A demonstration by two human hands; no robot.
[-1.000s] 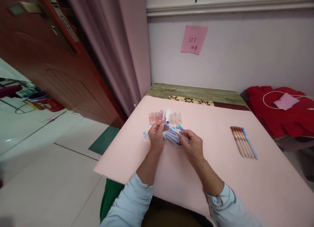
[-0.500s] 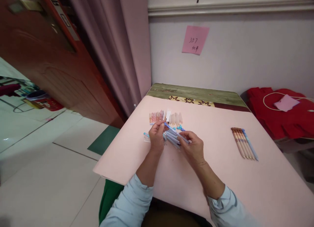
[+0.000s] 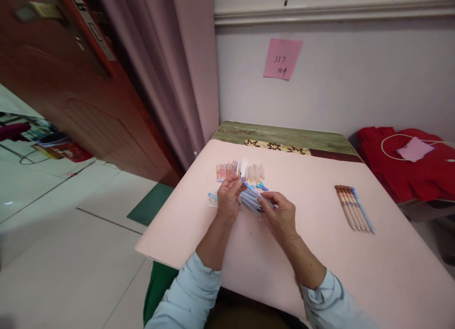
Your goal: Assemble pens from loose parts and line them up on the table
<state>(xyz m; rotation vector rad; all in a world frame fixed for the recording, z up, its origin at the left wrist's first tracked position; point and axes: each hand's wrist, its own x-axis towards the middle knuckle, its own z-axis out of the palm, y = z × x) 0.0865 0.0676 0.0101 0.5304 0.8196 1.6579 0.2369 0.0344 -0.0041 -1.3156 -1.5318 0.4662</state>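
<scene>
My left hand (image 3: 228,198) and my right hand (image 3: 280,213) both grip one blue pen (image 3: 253,190) above the pink table (image 3: 320,253), the left at its far tip, the right at its near end. Under the hands lies a loose pile of blue pen barrels (image 3: 250,201). Just beyond them stands a row of small pen parts (image 3: 240,169), pinkish, white and pale, with several blue caps (image 3: 261,186) beside it. One blue piece (image 3: 212,196) lies left of my left hand.
A neat row of assembled wood-coloured pens plus one blue pen (image 3: 353,207) lies at the table's right. A red cloth pile (image 3: 405,163) with a white cord sits beyond the right edge. A pink note (image 3: 282,58) hangs on the wall; curtain and door stand left.
My hands have drawn slightly closer together along the blue pen; the left fingers have shifted at its tip. Everything else on the table is unmoved.
</scene>
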